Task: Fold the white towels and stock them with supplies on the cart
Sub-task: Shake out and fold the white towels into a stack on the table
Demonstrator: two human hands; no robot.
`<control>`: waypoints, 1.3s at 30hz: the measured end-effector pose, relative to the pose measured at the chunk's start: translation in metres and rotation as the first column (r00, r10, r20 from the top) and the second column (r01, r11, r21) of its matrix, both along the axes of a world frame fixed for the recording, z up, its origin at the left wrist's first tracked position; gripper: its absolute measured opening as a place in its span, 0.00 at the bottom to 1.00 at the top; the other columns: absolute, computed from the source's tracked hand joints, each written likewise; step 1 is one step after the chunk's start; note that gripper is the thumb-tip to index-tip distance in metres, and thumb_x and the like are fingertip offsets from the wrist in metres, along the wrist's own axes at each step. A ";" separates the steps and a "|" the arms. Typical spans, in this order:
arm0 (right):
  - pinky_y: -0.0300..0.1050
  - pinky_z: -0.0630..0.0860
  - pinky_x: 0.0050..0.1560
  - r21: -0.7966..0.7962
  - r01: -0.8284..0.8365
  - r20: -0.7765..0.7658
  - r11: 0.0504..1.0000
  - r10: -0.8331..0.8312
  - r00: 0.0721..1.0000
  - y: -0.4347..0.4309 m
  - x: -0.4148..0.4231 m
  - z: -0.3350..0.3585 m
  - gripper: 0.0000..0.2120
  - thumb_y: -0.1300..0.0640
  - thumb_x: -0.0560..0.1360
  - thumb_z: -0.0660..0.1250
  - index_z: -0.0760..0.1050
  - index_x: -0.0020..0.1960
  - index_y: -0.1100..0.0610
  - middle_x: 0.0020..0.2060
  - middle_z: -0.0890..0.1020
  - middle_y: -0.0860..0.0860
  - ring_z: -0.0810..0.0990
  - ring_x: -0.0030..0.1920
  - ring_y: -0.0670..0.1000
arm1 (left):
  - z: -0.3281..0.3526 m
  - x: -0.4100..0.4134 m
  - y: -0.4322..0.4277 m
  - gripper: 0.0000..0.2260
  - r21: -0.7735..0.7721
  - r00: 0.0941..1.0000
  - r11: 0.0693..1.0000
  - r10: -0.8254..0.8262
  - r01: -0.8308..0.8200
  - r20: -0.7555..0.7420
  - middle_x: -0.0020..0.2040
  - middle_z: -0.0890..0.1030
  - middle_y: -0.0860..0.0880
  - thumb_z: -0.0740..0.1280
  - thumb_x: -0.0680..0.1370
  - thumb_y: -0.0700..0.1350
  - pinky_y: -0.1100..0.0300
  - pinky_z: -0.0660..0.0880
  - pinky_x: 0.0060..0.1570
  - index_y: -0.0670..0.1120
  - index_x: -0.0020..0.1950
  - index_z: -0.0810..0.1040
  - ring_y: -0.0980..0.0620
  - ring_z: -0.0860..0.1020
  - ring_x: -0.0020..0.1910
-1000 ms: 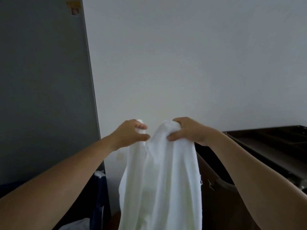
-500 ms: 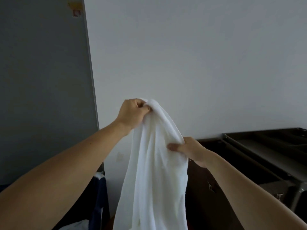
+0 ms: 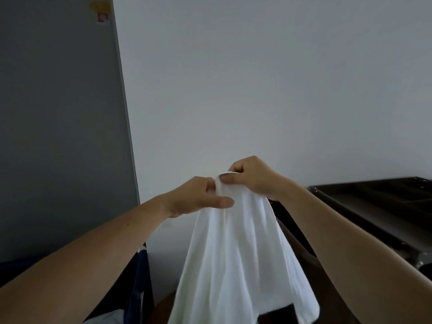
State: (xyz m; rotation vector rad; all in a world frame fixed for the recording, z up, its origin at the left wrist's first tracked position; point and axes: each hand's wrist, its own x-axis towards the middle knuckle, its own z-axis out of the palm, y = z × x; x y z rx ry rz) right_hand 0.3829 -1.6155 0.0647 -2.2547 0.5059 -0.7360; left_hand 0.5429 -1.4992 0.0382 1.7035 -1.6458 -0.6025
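A white towel hangs in the air in front of me, bunched at its top and spreading wider toward the bottom of the frame. My right hand pinches the towel's top edge between thumb and curled fingers. My left hand sits just left of it at the same bunched top, fingers behind the cloth and thumb stretched across its front. The two hands nearly touch. The dark cart stands to the right, its top tray level with my right forearm.
A white wall fills the background, with a grey panel on the left. A dark blue bag or hamper holding light cloth sits low at the left. The cart's dark side lies behind the towel.
My left hand came down from its raised position and my right hand moved up the towel. Both now meet at the towel's top edge, and the cloth has spread wider below.
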 end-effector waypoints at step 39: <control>0.49 0.76 0.41 0.141 0.245 -0.217 0.959 -0.212 0.953 -0.043 -0.057 -0.074 0.10 0.59 0.79 0.65 0.79 0.52 0.67 0.43 0.82 0.63 0.79 0.40 0.55 | 0.013 0.032 -0.026 0.26 -0.267 0.873 0.836 0.484 -0.480 -0.054 0.26 0.60 0.50 0.71 0.77 0.46 0.58 0.56 0.29 0.48 0.27 0.59 0.52 0.59 0.26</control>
